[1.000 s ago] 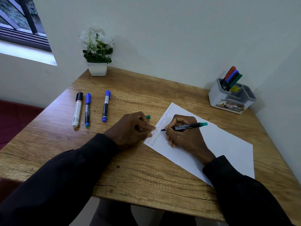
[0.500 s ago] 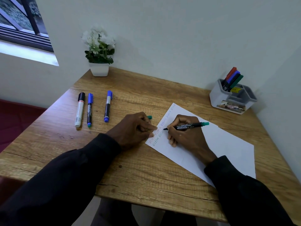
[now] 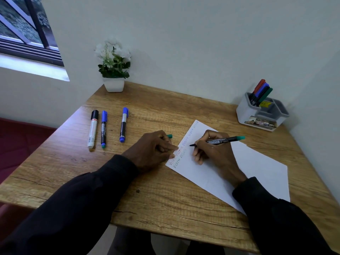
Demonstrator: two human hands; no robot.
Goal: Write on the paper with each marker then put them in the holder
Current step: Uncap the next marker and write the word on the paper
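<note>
Head view: I see both forearms in dark sleeves reaching onto the tabletop [image 3: 165, 205] from 6 o'clock. The right hand [image 3: 213, 155] rests its heel on the paper [image 3: 261, 173]. Its thumb and fingers pinch one green marker [image 3: 226, 139], barrel tilted low, green tail toward 3 o'clock and tip toward 9 o'clock, touching the sheet beside the second line of writing. The left hand [image 3: 152, 150] lies knuckles up just beside the sheet's 9 o'clock edge. Its fingers are curled round one green cap [image 3: 169, 136], whose end protrudes at 12 o'clock of the knuckles, and a fingertip touches the paper's edge.

Count, loose on the tabletop at 10 o'clock: three capped markers, lying parallel and apart.
- One white marker [image 3: 92, 129] with a black cap.
- One dark marker [image 3: 103, 129] with a blue cap and a green end.
- One blue-capped marker [image 3: 123, 125], set off toward 3 o'clock from the other two.

Count, elsewhere:
- One holder [image 3: 257, 118] at 2 o'clock, with four markers [image 3: 261, 92] leaning in its rear compartment: red, blue, dark, green.
- One sheet of paper, carrying two lines of handwriting.
- One potted plant [image 3: 114, 70] at 11 o'clock, against the wall.
</note>
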